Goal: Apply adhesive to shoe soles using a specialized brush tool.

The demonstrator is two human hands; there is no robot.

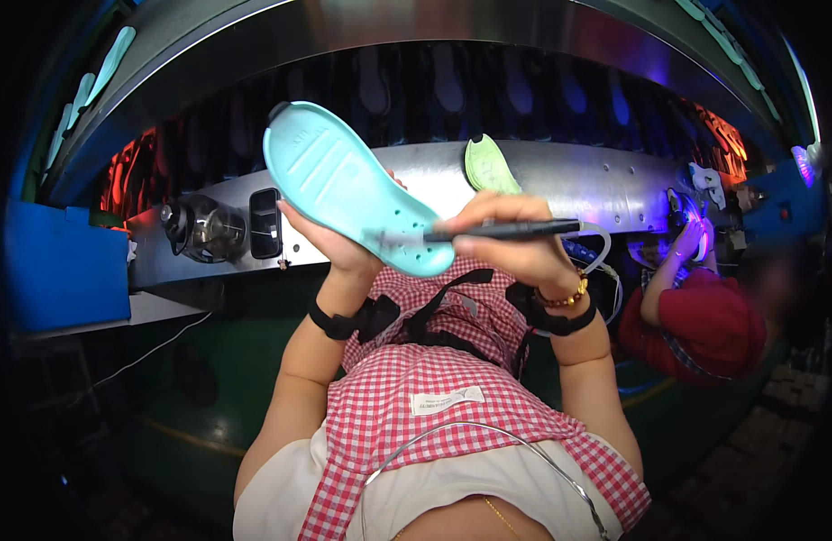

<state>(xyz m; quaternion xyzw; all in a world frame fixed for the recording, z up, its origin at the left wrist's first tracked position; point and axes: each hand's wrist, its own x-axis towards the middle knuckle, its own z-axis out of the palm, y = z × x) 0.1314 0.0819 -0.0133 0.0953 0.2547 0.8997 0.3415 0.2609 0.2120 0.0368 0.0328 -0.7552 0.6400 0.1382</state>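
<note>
A pale turquoise shoe sole [330, 171] is held in the air over the near edge of the metal surface [578, 178], left of that edge's middle, slanting from its broad end at the upper left down to a narrower rounded end beside the right hand [521, 248]. It is one even colour with a soft sheen, and a low raised rim follows its outline; several ridges cross the broad part, a cluster of small round holes pierces the narrow part, and a black patch marks the tip of the broad end. The left hand [342, 245] is clamped on the sole from beneath, palm under its middle, with fingertips showing past the far side. The right hand is closed in a pinch on a slim black-handled tool [515, 232] laid across the perforated end; its tip is blurred, perhaps a brush, and whether it touches the sole is hard to tell. A lime-green shoe sole [490, 167] lies by the far edge of the surface, beyond the right hand. Toward the surface's left end stand a clear jug [213, 233] with a dark lid and, just beside it, a black compartmented tray [265, 225] at the near edge. Near the right end, a co-worker in a maroon top [704, 325] has a hand [688, 238] on an object under violet light.
</note>
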